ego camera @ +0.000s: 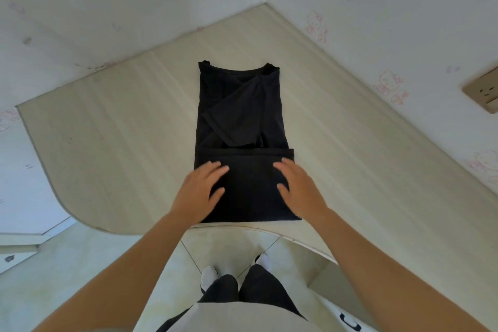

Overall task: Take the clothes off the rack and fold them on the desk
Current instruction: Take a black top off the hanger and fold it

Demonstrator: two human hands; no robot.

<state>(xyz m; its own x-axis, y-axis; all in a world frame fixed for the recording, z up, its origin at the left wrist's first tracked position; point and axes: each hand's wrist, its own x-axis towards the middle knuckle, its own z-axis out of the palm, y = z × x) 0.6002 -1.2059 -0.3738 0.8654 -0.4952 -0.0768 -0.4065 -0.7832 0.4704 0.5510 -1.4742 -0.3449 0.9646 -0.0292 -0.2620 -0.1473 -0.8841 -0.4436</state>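
A black T-shirt (242, 116) lies on the pale wooden desk (121, 129), neckline toward the far corner. Both sleeves are folded in across its middle, and the bottom part is folded up over the body, its edge crossing the shirt just ahead of my fingers. My left hand (200, 191) rests flat on the left side of that folded-up part, fingers straight and spread. My right hand (299, 191) lies flat on its right side in the same way. Neither hand grips the cloth. No rack is in view.
The desk fills a corner between two white walls with faint pink cartoon prints. A beige wall socket (485, 91) sits on the right wall. The desk's curved front edge runs just below my hands, with tiled floor and my feet (237, 269) beneath.
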